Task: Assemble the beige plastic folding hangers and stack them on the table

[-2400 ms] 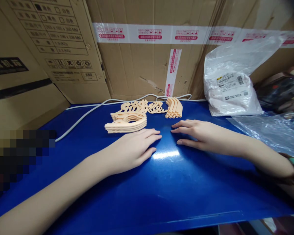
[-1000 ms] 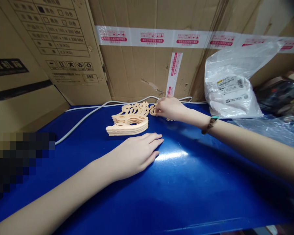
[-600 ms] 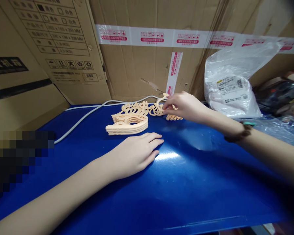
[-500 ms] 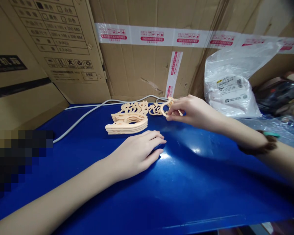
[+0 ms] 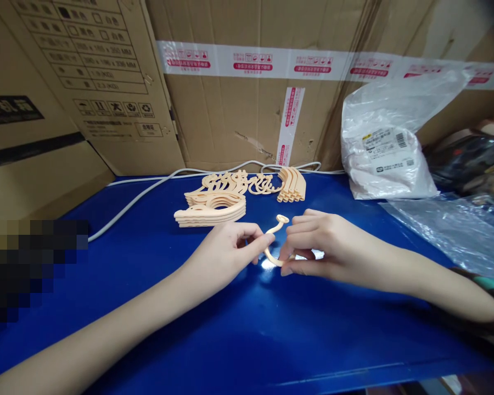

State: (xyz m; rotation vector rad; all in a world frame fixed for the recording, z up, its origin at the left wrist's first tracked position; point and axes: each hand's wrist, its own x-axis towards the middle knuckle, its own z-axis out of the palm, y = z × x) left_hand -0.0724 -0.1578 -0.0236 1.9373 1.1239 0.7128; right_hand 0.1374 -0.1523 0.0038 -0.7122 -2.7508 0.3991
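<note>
Both hands pinch a slim, curved beige plastic hook (image 5: 273,258) above the blue table (image 5: 239,340); its flared end points up and away. My left hand (image 5: 230,249) grips its left side between thumb and fingers. My right hand (image 5: 325,244) closes on its lower right part, and its fingers hide that end. Just beyond my left hand lies a neat stack of beige plastic hanger arms (image 5: 209,214). Behind that are a row of curled beige pieces (image 5: 224,181), several loose hooks (image 5: 261,185) and a nested group of curved beige pieces (image 5: 292,185).
Cardboard boxes (image 5: 239,115) wall off the back and left. A white cable (image 5: 135,211) runs along the table's rear. At the right stand a filled white plastic bag (image 5: 387,148) and a flat clear plastic sheet (image 5: 448,230).
My right hand has come back toward me from the rear pieces, bringing the hook. My left hand, earlier resting open on the table, has closed on the hook too.
</note>
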